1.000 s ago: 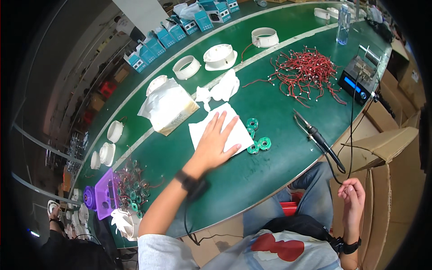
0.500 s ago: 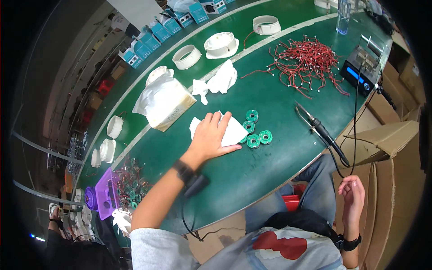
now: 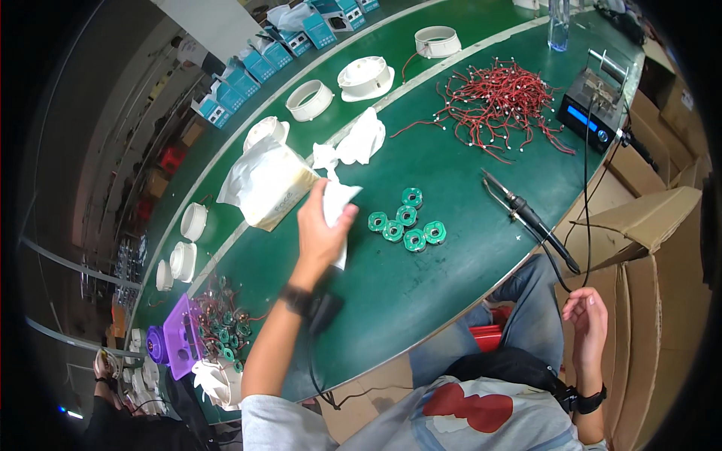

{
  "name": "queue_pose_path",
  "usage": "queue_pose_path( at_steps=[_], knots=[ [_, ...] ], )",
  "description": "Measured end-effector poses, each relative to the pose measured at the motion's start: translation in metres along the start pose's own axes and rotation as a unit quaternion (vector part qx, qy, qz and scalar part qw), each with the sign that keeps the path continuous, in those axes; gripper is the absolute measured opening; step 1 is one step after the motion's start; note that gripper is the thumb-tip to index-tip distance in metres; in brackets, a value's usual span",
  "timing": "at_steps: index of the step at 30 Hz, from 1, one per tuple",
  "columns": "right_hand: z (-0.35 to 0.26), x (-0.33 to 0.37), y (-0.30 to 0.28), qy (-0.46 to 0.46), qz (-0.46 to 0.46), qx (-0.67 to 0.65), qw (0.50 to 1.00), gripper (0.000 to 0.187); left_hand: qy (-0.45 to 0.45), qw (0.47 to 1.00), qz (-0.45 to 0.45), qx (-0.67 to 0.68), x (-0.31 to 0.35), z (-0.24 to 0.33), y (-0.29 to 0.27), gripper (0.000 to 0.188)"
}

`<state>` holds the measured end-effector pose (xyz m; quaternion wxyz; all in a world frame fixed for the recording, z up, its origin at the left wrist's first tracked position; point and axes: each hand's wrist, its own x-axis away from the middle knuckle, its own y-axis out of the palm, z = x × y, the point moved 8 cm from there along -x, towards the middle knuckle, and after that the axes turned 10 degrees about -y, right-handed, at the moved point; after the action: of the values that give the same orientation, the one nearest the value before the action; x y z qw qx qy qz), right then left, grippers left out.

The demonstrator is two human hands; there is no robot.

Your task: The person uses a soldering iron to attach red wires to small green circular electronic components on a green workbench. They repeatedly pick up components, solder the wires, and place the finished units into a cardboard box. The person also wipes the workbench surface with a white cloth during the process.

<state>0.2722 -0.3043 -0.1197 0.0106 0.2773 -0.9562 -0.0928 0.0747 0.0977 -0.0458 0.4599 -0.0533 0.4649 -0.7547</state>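
My left hand (image 3: 322, 231) pinches a white tissue (image 3: 337, 204) between thumb and fingers, just above the green tabletop. It is beside the tissue pack (image 3: 265, 188), and crumpled tissues (image 3: 359, 138) lie beyond it. To its right sits a cluster of several small round green circuit boards with coils (image 3: 406, 216). Away from the table, at the far right by the cardboard boxes, my right hand (image 3: 587, 319) is raised with loosely bent fingers and nothing visible in it. A soldering iron (image 3: 530, 214) rests at the table edge, its cable hanging near that hand.
A heap of red wires (image 3: 500, 105) lies at the back right, near a soldering station (image 3: 590, 113) and a clear bottle (image 3: 559, 26). White round housings (image 3: 308, 101) line the far strip. At the left stand a purple basket (image 3: 180, 338) and wired green parts (image 3: 229, 331).
My left hand has lifted the tissue off the green boards and moved it left toward the tissue pack. More of the boards now show. My right hand has barely moved.
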Motion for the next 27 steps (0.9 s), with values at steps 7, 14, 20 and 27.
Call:
queue_pose_path(
  at_steps=[7,14,20,27],
  knots=[
    [0.001,0.002,0.001,0.006,-0.002,-0.004,1.000,0.033,-0.230,0.785,0.055,0.573,-0.018,-0.060,-0.031,0.060],
    [0.005,0.006,0.005,0.012,-0.016,0.001,1.000,0.032,-0.176,0.719,0.124,0.660,-0.027,-0.078,-0.054,0.063],
    [0.007,0.009,0.002,0.014,-0.005,-0.007,1.000,0.031,-0.192,0.698,0.171,0.668,-0.026,-0.085,-0.082,0.072],
    [0.011,0.008,0.015,0.022,-0.029,-0.016,0.999,0.029,-0.152,0.701,0.197,0.668,-0.027,-0.047,-0.113,0.069]
  ],
)
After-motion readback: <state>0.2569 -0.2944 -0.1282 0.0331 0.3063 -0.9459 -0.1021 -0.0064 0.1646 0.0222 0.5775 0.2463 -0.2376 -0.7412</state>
